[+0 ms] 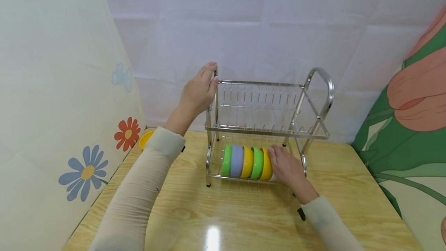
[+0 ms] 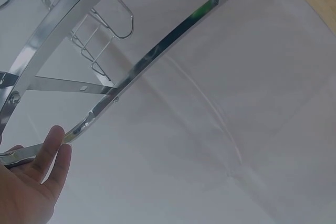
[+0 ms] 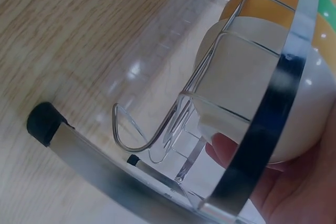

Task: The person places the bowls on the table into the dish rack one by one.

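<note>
A two-tier metal dish rack [image 1: 266,131] stands against the back wall. At its upper left, my left hand [image 1: 198,90] grips the curved end frame, and the left wrist view has the fingers [image 2: 60,169] around the bar. On the lower tier, several bowls stand on edge in a row: green [image 1: 227,162], grey-blue [image 1: 237,162], yellow [image 1: 247,162], a second green and a second yellow. A white bowl [image 3: 241,69] closes the row at the right end. My right hand [image 1: 287,165] holds this white bowl, its fingers partly hidden behind bowl and rack in the right wrist view.
The rack's upper tier [image 1: 258,105] has upright wire dividers. Beyond my left forearm, a yellow item [image 1: 145,138] sits by the left wall, partly covered by the sleeve. Black-capped feet [image 3: 44,124] support the rack on the wooden table [image 1: 188,212]. Flower-patterned panels flank both sides.
</note>
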Motion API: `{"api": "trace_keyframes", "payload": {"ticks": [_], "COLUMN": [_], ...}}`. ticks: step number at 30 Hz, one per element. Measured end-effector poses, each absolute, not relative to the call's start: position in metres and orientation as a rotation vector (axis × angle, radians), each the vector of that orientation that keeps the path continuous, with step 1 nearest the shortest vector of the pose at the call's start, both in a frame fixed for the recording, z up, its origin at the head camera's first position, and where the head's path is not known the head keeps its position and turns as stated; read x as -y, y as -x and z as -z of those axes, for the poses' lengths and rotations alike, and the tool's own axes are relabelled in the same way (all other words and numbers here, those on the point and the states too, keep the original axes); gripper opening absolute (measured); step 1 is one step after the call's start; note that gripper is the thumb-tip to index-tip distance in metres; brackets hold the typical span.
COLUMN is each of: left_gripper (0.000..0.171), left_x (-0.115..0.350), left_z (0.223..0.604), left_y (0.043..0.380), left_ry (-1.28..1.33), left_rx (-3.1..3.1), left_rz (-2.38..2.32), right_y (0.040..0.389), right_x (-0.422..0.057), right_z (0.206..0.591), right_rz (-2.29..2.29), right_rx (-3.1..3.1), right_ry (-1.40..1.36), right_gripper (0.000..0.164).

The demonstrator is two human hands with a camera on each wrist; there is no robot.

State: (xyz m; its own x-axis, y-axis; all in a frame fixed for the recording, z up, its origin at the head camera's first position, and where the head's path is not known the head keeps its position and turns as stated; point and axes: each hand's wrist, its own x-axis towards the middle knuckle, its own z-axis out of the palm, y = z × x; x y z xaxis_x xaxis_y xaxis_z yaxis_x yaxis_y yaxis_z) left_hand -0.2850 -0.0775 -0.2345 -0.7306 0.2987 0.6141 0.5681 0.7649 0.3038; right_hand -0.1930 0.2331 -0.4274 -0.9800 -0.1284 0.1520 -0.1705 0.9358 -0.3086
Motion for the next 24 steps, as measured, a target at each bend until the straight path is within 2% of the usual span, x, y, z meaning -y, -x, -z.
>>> {"api": "trace_keyframes", "payload": {"ticks": [10,24], "left_gripper": [0.050,0.050], "left_x": [0.0767,0.0750], "left_z": [0.2350,0.2347], "left_y": [0.2862,0.2853], "left_ry": [0.649,0.639], "left_rx": [2.412,2.425], "left_rz": [0.661,0.675], "right_y": [0.1935,0.1901], "right_x": [-0.2320,-0.2332], "right_z": [0.4315,0.4288], "right_rz": [-0.574,-0.645], "right_rx": [2.947,2.907], "right_ry": [-0.187,-0.137], "right_gripper": [0.079,0.076]}}
